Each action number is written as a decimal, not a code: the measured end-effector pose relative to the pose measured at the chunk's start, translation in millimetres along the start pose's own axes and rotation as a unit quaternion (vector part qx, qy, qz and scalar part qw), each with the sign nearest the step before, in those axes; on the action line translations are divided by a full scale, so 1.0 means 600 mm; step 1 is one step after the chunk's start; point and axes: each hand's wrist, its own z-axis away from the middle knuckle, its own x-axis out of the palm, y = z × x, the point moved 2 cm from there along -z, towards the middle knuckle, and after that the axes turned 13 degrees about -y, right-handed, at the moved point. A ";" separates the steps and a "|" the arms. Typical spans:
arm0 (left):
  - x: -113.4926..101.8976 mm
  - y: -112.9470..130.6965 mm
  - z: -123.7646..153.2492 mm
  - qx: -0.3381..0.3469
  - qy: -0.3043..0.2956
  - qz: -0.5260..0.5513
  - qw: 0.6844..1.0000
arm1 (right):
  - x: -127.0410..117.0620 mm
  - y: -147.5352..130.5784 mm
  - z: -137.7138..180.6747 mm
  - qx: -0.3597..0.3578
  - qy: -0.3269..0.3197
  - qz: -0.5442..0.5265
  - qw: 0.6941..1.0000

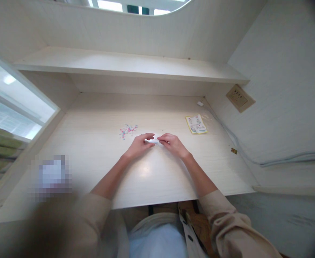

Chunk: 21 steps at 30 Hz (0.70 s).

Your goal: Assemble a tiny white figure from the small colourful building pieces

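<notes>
A small, flat, white piece lies low over the pale wood-grain worktop, between my hands. My left hand curves round its left side, thumb and fingers a little apart with the white showing in the gap; I cannot tell whether they grip it. My right hand is at its other side, fingertips drawn narrowly together; whether they pinch anything tiny is too small to see.

I judge the piece light and thin, apt to slide or tip at a careless nudge, so I'd steady it by its outer edges with soft fingertips. Beyond my left hand lie scattered tiny pink, blue and pale bits, probably hard, slippery and quick to roll, best taken singly between thumb and forefinger. A white printed sheet with a yellow border lies to the right, apart from both hands.
</notes>
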 end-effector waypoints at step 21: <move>0.007 -0.021 0.005 0.023 0.030 -0.011 0.999 | 0.026 0.011 0.003 0.067 0.042 -0.081 0.994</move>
